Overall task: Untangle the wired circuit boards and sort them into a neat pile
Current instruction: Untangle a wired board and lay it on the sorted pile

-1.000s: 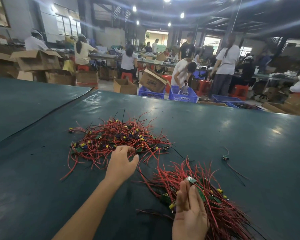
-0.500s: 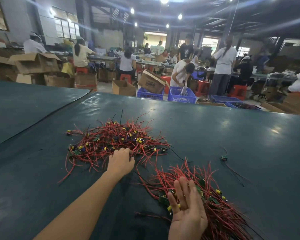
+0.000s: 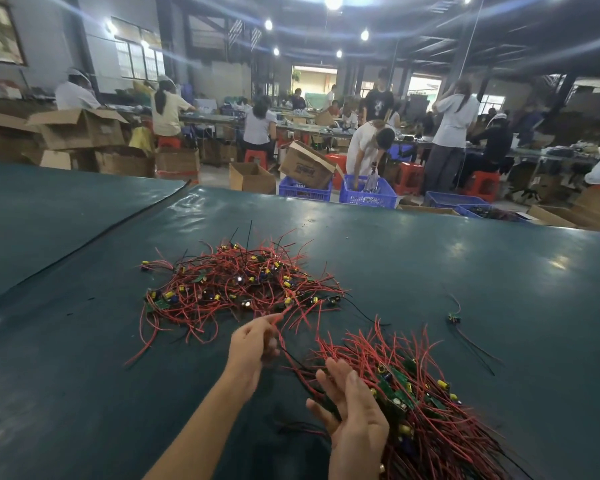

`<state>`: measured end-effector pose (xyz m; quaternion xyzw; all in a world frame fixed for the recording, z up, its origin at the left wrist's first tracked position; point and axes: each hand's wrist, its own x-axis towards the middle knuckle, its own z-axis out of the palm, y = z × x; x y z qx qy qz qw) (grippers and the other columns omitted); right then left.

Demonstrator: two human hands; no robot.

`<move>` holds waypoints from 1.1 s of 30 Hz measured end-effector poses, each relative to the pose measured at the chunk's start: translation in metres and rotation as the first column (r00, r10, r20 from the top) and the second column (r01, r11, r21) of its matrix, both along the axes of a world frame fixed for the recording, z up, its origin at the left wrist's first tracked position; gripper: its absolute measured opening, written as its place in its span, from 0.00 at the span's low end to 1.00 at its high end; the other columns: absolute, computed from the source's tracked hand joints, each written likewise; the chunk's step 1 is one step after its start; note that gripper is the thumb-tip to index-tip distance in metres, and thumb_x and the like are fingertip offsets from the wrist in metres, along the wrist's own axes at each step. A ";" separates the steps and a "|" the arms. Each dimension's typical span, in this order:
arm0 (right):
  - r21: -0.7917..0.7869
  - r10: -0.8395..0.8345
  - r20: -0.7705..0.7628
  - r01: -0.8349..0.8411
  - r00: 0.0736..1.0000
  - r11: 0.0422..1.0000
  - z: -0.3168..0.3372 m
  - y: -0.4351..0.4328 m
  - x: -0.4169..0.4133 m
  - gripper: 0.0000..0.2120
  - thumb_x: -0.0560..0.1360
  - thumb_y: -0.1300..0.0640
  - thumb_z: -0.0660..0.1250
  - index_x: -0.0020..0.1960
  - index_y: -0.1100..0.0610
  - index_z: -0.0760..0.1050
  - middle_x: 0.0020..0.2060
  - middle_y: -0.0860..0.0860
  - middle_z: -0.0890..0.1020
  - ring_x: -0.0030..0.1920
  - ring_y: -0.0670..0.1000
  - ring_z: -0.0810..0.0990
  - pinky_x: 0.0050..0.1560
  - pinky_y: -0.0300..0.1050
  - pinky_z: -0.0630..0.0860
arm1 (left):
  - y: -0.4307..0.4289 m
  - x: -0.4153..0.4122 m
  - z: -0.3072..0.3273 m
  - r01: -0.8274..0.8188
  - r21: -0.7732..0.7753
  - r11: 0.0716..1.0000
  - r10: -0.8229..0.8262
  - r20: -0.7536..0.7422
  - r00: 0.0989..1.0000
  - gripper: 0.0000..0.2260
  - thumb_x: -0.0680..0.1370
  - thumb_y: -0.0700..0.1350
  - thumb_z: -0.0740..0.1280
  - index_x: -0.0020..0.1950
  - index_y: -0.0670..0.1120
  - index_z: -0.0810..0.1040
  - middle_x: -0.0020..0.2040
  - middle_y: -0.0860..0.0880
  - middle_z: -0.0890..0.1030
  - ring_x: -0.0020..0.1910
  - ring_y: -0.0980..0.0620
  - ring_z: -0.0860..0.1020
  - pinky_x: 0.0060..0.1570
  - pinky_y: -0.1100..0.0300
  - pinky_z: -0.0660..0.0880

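Pinches red lead (image 3: 278, 318) off tangled heap (image 3: 236, 285) on table (image 3: 84, 393) with left hand (image 3: 253, 341); rests spread right hand (image 3: 355, 424) against sorted pile (image 3: 426, 414) nearby. Risks dragging snagged neighbours along if pulled hard.

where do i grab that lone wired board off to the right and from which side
Probably pinch the lone wired board by its small green body, not the thin wires. Come from above on its left: one wire curls away behind it, the rest trail toward the near right, leaving that edge free.

Glossy smooth table cover (image 3: 430, 271); plastic-sheathed wires (image 3: 222, 289)
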<state>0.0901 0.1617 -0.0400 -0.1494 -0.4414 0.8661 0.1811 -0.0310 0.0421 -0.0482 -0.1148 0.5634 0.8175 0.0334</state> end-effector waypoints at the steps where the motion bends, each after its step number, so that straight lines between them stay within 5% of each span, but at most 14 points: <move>1: 0.037 0.012 0.001 -0.012 1.000 0.999 -0.001 -0.001 0.001 0.13 0.72 0.55 0.65 0.52 0.60 0.81 0.48 0.54 0.86 0.47 0.53 0.85 0.30 0.46 0.80 | 0.001 0.009 0.000 0.050 0.174 0.983 -0.055 0.026 0.998 0.12 0.78 0.37 0.58 0.55 0.41 0.80 0.29 0.50 0.71 0.25 0.55 0.68 0.29 0.62 0.69; 3: 0.102 0.057 0.048 -0.062 0.997 0.993 -0.004 -0.004 0.000 0.09 0.76 0.59 0.64 0.52 0.58 0.81 0.49 0.53 0.86 0.50 0.53 0.85 0.32 0.46 0.81 | 0.003 0.026 -0.004 0.139 0.455 0.879 -0.174 0.036 0.984 0.12 0.77 0.38 0.58 0.56 0.41 0.77 0.32 0.50 0.72 0.26 0.55 0.68 0.28 0.63 0.70; 5: 0.169 0.118 0.064 -0.128 0.991 0.977 -0.006 -0.006 -0.001 0.09 0.79 0.61 0.62 0.55 0.55 0.80 0.50 0.51 0.86 0.53 0.51 0.84 0.37 0.45 0.82 | 0.004 0.041 -0.007 0.224 0.536 0.814 -0.272 0.011 0.962 0.13 0.73 0.38 0.60 0.55 0.41 0.77 0.33 0.49 0.72 0.25 0.55 0.67 0.26 0.63 0.70; 10: 0.440 0.210 -0.023 -0.178 0.978 0.880 -0.007 -0.009 -0.002 0.13 0.78 0.61 0.63 0.60 0.49 0.76 0.52 0.38 0.84 0.55 0.39 0.81 0.50 0.30 0.76 | 0.006 0.063 -0.008 0.479 0.252 0.841 -0.480 -0.061 0.875 0.12 0.64 0.37 0.66 0.45 0.39 0.84 0.36 0.44 0.77 0.30 0.52 0.71 0.33 0.59 0.73; 15: 0.377 0.061 -0.044 -0.040 0.997 0.925 -0.006 -0.015 -0.008 0.09 0.79 0.62 0.63 0.50 0.56 0.82 0.45 0.46 0.86 0.47 0.44 0.84 0.45 0.33 0.78 | -0.001 0.072 -0.007 0.603 0.014 0.797 -0.599 -0.102 0.794 0.05 0.67 0.39 0.71 0.41 0.41 0.82 0.40 0.39 0.76 0.34 0.48 0.76 0.38 0.58 0.76; 20: 0.544 0.026 -0.066 0.014 0.997 0.839 -0.009 -0.018 0.000 0.12 0.81 0.61 0.59 0.47 0.53 0.80 0.39 0.46 0.85 0.40 0.43 0.83 0.40 0.32 0.78 | 0.006 0.075 -0.014 0.347 -0.156 0.925 -0.370 -0.160 0.915 0.08 0.74 0.40 0.66 0.35 0.45 0.81 0.34 0.41 0.79 0.36 0.44 0.76 0.35 0.58 0.76; 24: 0.662 0.096 -0.087 -0.014 0.992 0.749 -0.005 -0.010 0.004 0.12 0.81 0.60 0.58 0.51 0.49 0.80 0.39 0.42 0.84 0.40 0.40 0.82 0.40 0.30 0.76 | -0.001 0.075 -0.012 0.304 -0.088 0.949 -0.316 -0.229 0.921 0.12 0.77 0.44 0.62 0.50 0.40 0.82 0.42 0.41 0.83 0.39 0.46 0.80 0.37 0.58 0.77; 28: 0.846 0.162 -0.117 0.013 0.980 0.533 -0.010 -0.011 0.009 0.12 0.78 0.50 0.61 0.57 0.47 0.81 0.42 0.42 0.83 0.43 0.43 0.83 0.42 0.38 0.79 | 0.001 0.075 -0.004 0.276 0.024 0.961 -0.264 -0.225 0.938 0.20 0.73 0.60 0.63 0.47 0.46 0.84 0.43 0.44 0.83 0.39 0.50 0.80 0.38 0.58 0.77; 33: 0.961 0.118 -0.208 0.180 0.971 0.211 -0.012 -0.008 0.013 0.13 0.78 0.45 0.62 0.54 0.45 0.82 0.32 0.42 0.75 0.33 0.42 0.74 0.31 0.31 0.70 | -0.006 0.078 0.002 0.213 0.216 0.953 -0.170 -0.199 0.965 0.16 0.69 0.55 0.67 0.44 0.43 0.82 0.36 0.44 0.82 0.32 0.52 0.79 0.33 0.61 0.78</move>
